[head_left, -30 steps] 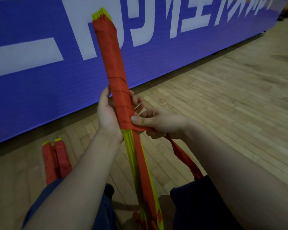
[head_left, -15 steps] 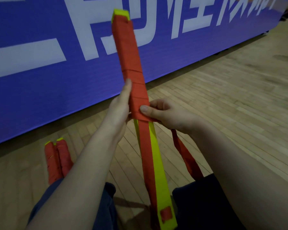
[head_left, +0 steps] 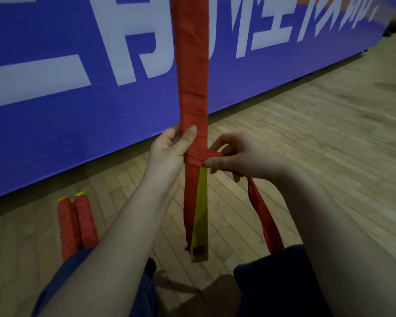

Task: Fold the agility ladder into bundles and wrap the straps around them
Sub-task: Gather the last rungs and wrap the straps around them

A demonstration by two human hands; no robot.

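Red bundle point(head_left: 193, 65) in left hand point(head_left: 169, 152), strap point(head_left: 262, 213) in right hand point(head_left: 241, 157), unreadable banner point(head_left: 55, 115)

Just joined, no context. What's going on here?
A person is wrapping a folded agility ladder bundle. The left hand grips it upright; the right hand pinches the red strap, drawn across the bundle. The lower end is not yet wrapped. Two wrapped bundles lie on the wooden floor, left.

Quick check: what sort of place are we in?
Probably an indoor sports hall or gym: a wooden strip floor, a long blue banner with large white lettering standing along its edge, and two wrapped ladder bundles lying on the boards.
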